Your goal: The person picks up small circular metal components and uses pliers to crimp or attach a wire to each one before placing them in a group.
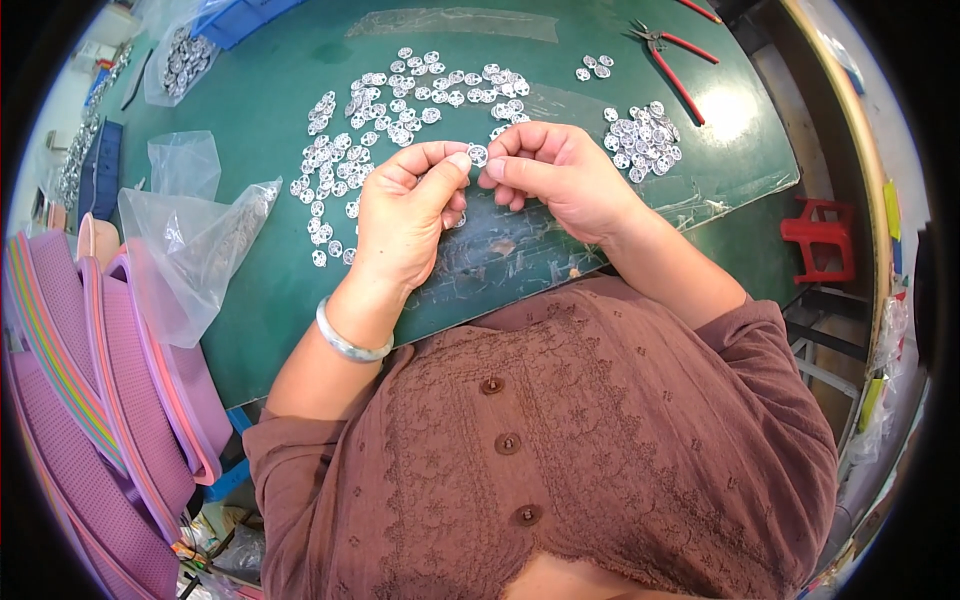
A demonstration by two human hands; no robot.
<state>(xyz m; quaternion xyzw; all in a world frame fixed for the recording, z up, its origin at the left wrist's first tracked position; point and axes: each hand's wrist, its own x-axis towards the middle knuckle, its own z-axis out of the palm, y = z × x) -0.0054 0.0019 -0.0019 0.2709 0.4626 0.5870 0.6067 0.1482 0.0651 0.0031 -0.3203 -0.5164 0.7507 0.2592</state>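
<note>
While my left hand [405,215] pinches a small round metal piece [479,155] between thumb and forefinger, my right hand [565,185] has its thumb and fingertips nearly together just to the piece's right. I cannot tell whether those right fingertips touch its edge or hold something of their own. The piece sits above the near part of the green table [275,90], between my two hands. A pale bracelet [350,342] circles my left wrist.

Left of my hands and beyond them, many similar openwork pieces [456,98] lie scattered; near right is a heaped pile [642,140] of them. Beyond that pile lie red-handled pliers [672,70] (their jaws stand apart). To the left, a clear plastic bag [185,265] rests near some pink-purple baskets [145,350]; a red stool [822,240] stands off to the right.
</note>
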